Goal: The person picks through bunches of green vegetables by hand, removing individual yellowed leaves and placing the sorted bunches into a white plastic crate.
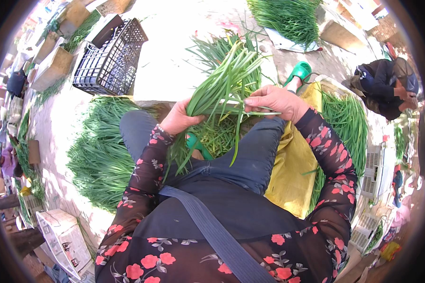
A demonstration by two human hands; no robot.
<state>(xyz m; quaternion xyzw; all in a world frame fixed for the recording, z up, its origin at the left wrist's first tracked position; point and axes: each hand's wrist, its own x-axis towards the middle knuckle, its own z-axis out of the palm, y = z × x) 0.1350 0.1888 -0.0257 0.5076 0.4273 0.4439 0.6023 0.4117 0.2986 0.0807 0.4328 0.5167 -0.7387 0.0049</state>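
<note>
A bunch of long green stalks with pale ends, which look like garlic chives (pixel 216 83), is clasped in my left hand (pixel 180 118). Its leafy tips hang down over my lap. My right hand (pixel 278 102) pinches a few thin stalks at the right side of the bunch, thumb against fingers. Behind the bunch, more loose chives (pixel 249 67) lie on a pale, brightly lit work surface (pixel 170 70). Cut leaves (pixel 216 136) are scattered on the ground between my legs.
A big heap of chives (pixel 99 152) lies at my left, another (pixel 347 123) at my right beside yellow sheeting (pixel 292 169). A black plastic crate (pixel 109 58) stands front left. Another chive pile (pixel 287 21) lies ahead. A crouching person (pixel 382 85) is at right; white crates (pixel 65 240) stand around.
</note>
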